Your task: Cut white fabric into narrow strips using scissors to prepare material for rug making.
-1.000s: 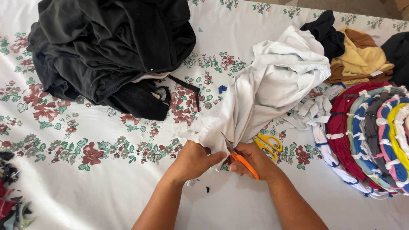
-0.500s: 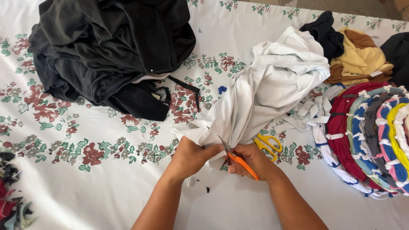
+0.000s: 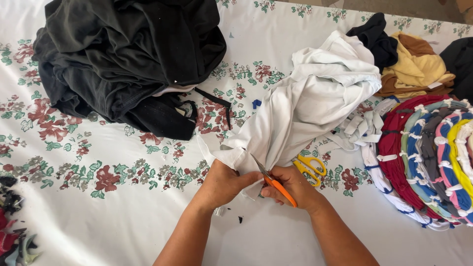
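A bunched white garment (image 3: 315, 103) lies across the floral tablecloth (image 3: 118, 216), its near end gathered at my hands. My left hand (image 3: 224, 183) pinches that near edge of the white cloth. My right hand (image 3: 293, 187) grips orange-handled scissors (image 3: 276, 184), whose blades point up and left into the cloth right beside my left fingers. A second pair of scissors with yellow handles (image 3: 311, 165) rests on the table just beyond my right hand, partly under the white garment.
A big heap of black clothing (image 3: 128, 59) fills the far left. A coiled multicoloured rag rug (image 3: 433, 148) sits at the right edge, folded tan and black cloths (image 3: 416, 66) behind it. Fabric scraps (image 3: 12, 231) lie at the near left.
My right hand has worked the orange scissors a little further along the white cloth's edge. My left hand keeps its pinch and has barely shifted.
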